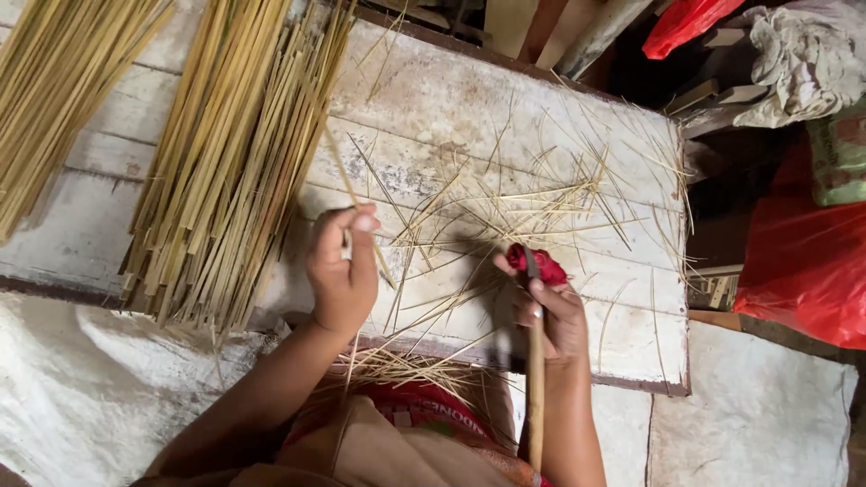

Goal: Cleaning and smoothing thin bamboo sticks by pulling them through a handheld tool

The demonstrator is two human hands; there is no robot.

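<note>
Head view: looking down at two bare hands over a white plank surface, with lap and cloth at the bottom edge.
Lap: pale loose splinters piled against the near rim of the surface, just under both wrists.
Right hand: grip clenched around a knife handle; handle runs near-to-far along the forearm, red cloth wrap at its far end, just past the fingertips.
Blade: too small to make out, hidden by the wrap and fingers.
Left hand: grip pinching one thin bamboo strip between thumb and fingers, palm turned inward.
Strip axis: long axis slants from far-left, near the bundle, down to near-right past the pinch; lower end points toward the knife.
Key relation: strip lies left of the knife tip, apart from it, no contact visible; left hand holds it, right hand is the nearer one to its free lower end.
Pose: both forearms come up from the bottom edge; wrists are level, with a gap between the hands.
Scraps: thin shavings scattered across the surface beyond the hands.
Left far: big bundle of bamboo strips fanned on the surface, second bundle at the corner.
Right far: red plastic bags, crumpled grey cloth.
</note>
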